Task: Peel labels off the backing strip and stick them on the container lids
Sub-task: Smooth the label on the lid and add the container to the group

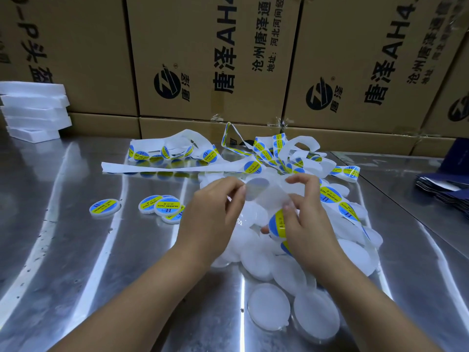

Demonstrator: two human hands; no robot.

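My left hand (pixel 215 212): thumb and fingers pinched together on the white backing strip (pixel 279 194), above the heap of bare lids (pixel 269 265). My right hand (pixel 307 219): fingers curled, gripping the same strip beside 1 blue-and-yellow label (pixel 276 224). Labelled lids (pixel 104 207): lying well apart to the left on the steel table (pixel 76 250).

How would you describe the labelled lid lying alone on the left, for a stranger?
Start at the white foam stack at the far left of the steel table. Nearer the person lies the lone labelled lid, flat, blue-and-yellow label up. Unlike the overlapping labelled lids to its right, it touches nothing else.
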